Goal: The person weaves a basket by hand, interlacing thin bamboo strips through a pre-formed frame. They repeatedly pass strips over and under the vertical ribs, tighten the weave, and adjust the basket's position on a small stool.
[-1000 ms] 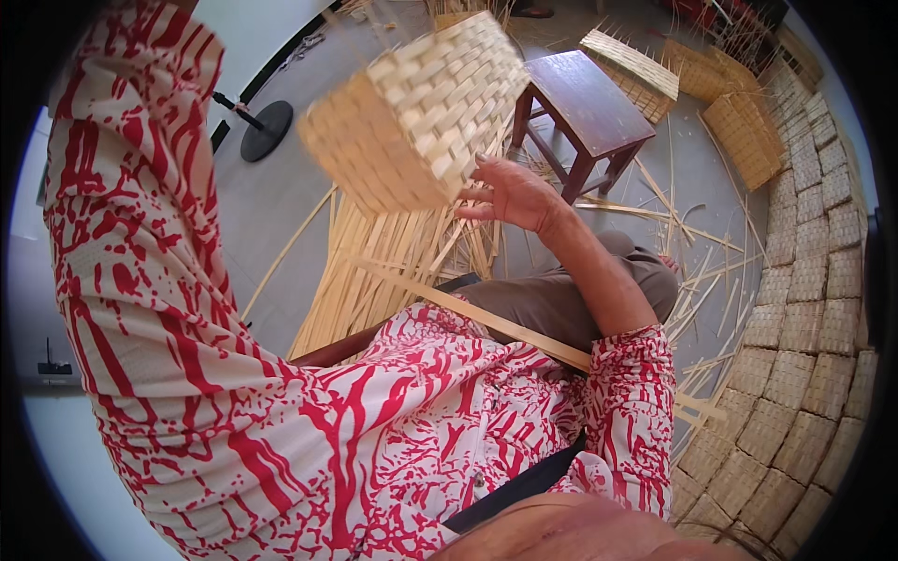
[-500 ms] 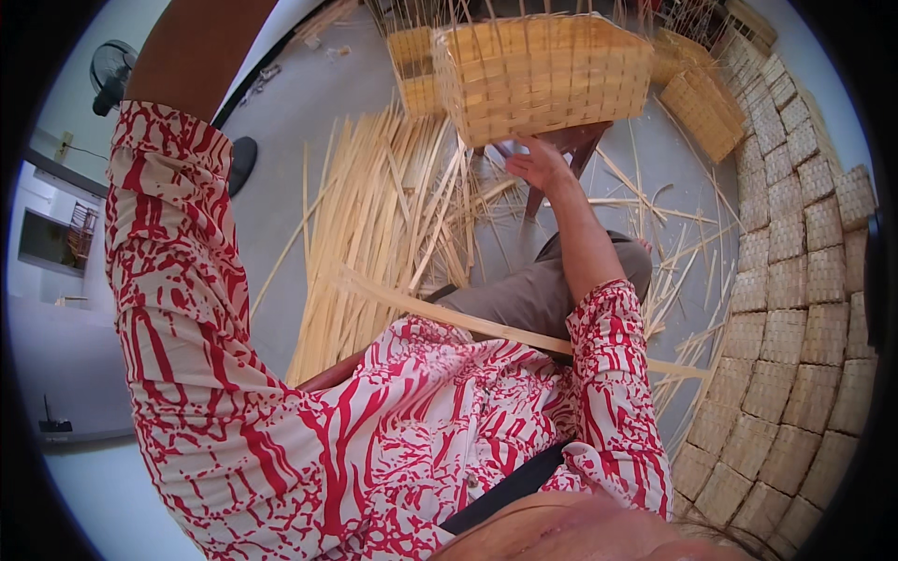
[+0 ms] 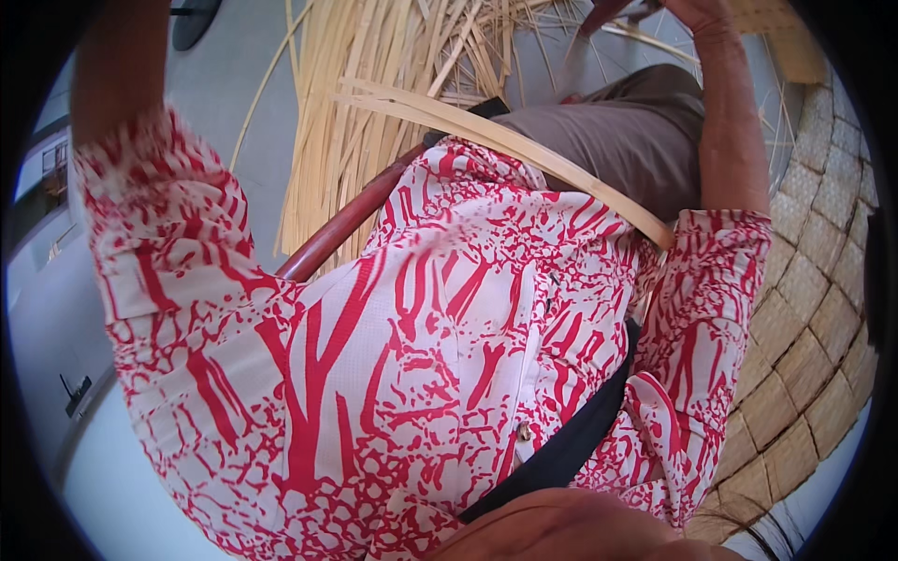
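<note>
My left arm rises out of the picture at the upper left, so its hand is not seen. My right hand (image 3: 697, 11) is cut off by the top edge, above my bent right knee. Its fingers are mostly hidden, and what it touches cannot be made out. Nearest to it is part of a dark red wooden leg (image 3: 603, 14). Across my lap lie long flat pale bamboo strips (image 3: 510, 140), slanting from beside the floor pile down toward my right elbow.
A large pile of loose bamboo strips (image 3: 355, 56) covers the grey floor ahead. Rows of stacked woven pieces (image 3: 795, 323) line the right side, with a woven basket part (image 3: 795, 51) beyond. A red-brown chair arm (image 3: 341, 215) is at my left, and a dark rounded object (image 3: 195, 21) is farther off.
The view has tipped down toward my body. The woven basket by my right hand has left the picture, and my right hand now shows only at the top edge.
</note>
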A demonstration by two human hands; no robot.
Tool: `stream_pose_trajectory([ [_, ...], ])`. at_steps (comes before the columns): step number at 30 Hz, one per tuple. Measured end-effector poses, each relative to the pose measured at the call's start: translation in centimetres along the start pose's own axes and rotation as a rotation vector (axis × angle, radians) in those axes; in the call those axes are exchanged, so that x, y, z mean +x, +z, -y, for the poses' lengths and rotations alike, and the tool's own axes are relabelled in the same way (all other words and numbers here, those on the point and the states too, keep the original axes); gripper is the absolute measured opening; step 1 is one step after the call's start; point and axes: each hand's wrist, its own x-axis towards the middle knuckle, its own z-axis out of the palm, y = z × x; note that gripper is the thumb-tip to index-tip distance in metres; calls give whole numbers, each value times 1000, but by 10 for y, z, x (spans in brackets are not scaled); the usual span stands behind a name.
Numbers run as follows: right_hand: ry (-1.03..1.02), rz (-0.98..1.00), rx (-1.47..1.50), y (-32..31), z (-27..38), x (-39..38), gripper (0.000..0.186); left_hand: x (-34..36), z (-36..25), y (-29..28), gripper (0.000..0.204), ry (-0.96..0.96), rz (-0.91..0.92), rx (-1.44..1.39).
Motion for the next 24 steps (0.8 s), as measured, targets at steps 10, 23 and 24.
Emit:
stream_pose_trajectory([
  [10, -81, -117, -390, -6, 67, -191, 38, -102, -57, 104, 64, -342, 451, -93],
  [23, 138, -264, -234, -102, -56, -286, 37, -191, 29, 6, 27, -970, 106, -85],
  [24, 139, -287, -225, -105, -62, -291, 36, -228, 48, -6, 29, -1074, 82, -42],
])
